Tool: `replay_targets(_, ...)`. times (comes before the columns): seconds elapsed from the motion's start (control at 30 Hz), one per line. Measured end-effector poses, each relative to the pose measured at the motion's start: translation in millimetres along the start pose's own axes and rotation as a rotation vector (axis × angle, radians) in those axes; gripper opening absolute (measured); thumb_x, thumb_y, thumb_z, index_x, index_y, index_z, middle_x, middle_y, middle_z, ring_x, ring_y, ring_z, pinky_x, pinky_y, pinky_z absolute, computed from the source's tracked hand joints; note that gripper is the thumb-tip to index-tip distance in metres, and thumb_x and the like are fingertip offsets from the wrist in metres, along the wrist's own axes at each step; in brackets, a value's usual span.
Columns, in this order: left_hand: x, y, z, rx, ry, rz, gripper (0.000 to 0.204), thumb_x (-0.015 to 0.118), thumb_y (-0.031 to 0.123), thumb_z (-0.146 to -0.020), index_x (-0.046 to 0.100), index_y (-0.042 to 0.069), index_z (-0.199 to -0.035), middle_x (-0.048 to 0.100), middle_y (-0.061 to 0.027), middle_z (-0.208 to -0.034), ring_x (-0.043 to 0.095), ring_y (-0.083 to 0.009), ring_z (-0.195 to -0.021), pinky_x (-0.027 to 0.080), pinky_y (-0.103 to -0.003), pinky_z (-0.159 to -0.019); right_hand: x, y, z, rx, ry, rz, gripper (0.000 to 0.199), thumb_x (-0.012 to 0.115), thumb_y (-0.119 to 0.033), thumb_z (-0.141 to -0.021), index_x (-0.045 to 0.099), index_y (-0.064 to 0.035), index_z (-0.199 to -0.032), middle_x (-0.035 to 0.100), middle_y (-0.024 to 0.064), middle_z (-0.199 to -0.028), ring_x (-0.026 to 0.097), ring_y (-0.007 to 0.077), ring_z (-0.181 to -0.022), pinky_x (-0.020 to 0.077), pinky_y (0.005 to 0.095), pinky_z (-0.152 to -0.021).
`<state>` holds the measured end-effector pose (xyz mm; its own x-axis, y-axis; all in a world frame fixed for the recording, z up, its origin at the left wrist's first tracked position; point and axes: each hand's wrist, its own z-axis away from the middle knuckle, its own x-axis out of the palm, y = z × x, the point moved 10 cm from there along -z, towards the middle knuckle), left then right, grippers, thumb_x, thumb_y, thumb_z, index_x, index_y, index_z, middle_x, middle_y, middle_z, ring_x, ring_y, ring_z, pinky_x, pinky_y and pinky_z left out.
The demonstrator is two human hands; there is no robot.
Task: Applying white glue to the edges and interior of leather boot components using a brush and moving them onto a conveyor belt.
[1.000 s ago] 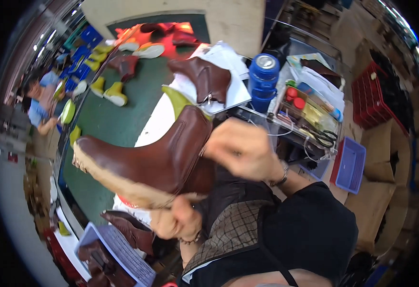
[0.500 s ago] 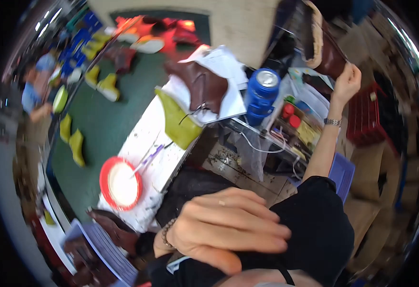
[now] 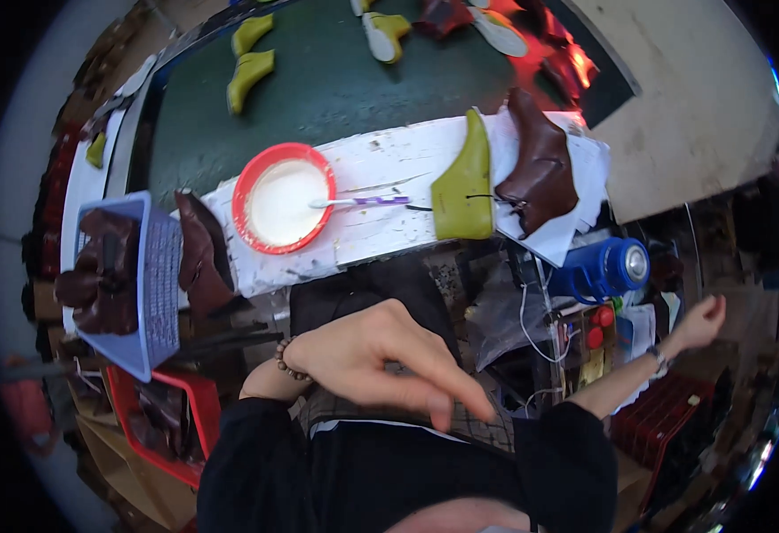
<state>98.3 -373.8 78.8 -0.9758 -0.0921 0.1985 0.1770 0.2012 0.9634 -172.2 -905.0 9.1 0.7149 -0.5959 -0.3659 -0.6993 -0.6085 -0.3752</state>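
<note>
My left hand [image 3: 381, 364] hangs in front of my body, thumb and fingers apart, holding nothing. Out to the right my right hand [image 3: 699, 323] is raised above the crates. It is small and slightly blurred, its fingers bunched, and no boot shows in it. On the white-covered bench edge [image 3: 381, 160] stands a red bowl of white paste [image 3: 285, 200]. A brush with a purple-and-white handle [image 3: 367, 202] rests on its rim. Beside it lie a yellow-green boot last [image 3: 462, 191] and a brown leather boot upper [image 3: 540, 169], laced at the front.
A lilac basket [image 3: 145, 293] holds brown uppers, with another brown upper [image 3: 201, 253] beside it. Below is a red crate [image 3: 203, 409]. A blue flask [image 3: 598, 269] stands at right near a white cable [image 3: 536, 333]. More yellow-green lasts [image 3: 252, 75] lie on the green table [image 3: 318, 80].
My view has turned, so the bench now lies level across it. The brown boot upper is gone from my right hand, which is lower. My left hand's fingers have dropped downward.
</note>
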Motion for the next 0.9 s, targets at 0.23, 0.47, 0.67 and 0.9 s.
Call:
replay_targets(0.23, -26, -85, 83, -0.256, 0.334, -0.086, 0.034, 0.056, 0.008, -0.101, 0.064, 0.004, -0.134, 0.077, -0.0092, -0.088, 0.074, -0.0133, -0.080, 0.057, -0.027, -0.075, -49, -294, 111, 0.115, -0.179, -0.731, 0.021, 0.060, -0.007, -0.102, 0.071, -0.0011, -0.118, 0.061, 0.0001, -0.072, 0.050, 0.0059, -0.057, 0.0414, 0.0215, -0.050)
replay_targets(0.47, -64, -46, 166, -0.129, 0.604, -0.396, 0.040, 0.065, 0.006, -0.092, 0.065, 0.007, -0.132, 0.076, -0.0110, -0.097, 0.074, -0.0205, -0.083, 0.056, -0.031, -0.076, 18, -534, 312, -0.389, -1.014, -0.985, 0.039, 0.061, 0.000, -0.089, 0.063, -0.0022, -0.128, 0.065, 0.0165, -0.119, 0.065, 0.0253, -0.101, 0.0512, 0.0334, -0.088)
replay_targets(0.67, -120, -24, 328, -0.358, 1.235, -0.974, 0.038, 0.071, 0.005, -0.084, 0.069, 0.002, -0.121, 0.070, -0.0164, -0.118, 0.067, -0.0312, -0.110, 0.051, -0.037, -0.095, 47, -559, 369, -0.486, -1.239, -0.893, 0.038, 0.059, 0.000, -0.089, 0.067, -0.0048, -0.126, 0.068, 0.0180, -0.114, 0.067, 0.0277, -0.101, 0.0520, 0.0349, -0.089)
replay_targets(0.9, -250, -35, 410, -0.465, 1.715, -1.408, 0.113, 0.086, 0.048, -0.074, 0.028, -0.014, -0.150, 0.054, -0.0351, -0.134, 0.050, -0.0464, -0.126, 0.040, -0.049, -0.107, 49, -572, 370, -0.474, -1.317, -1.002, 0.028, 0.059, 0.000, -0.092, 0.071, -0.0039, -0.116, 0.066, 0.0117, -0.094, 0.063, 0.0197, -0.081, 0.0509, 0.0316, -0.074)
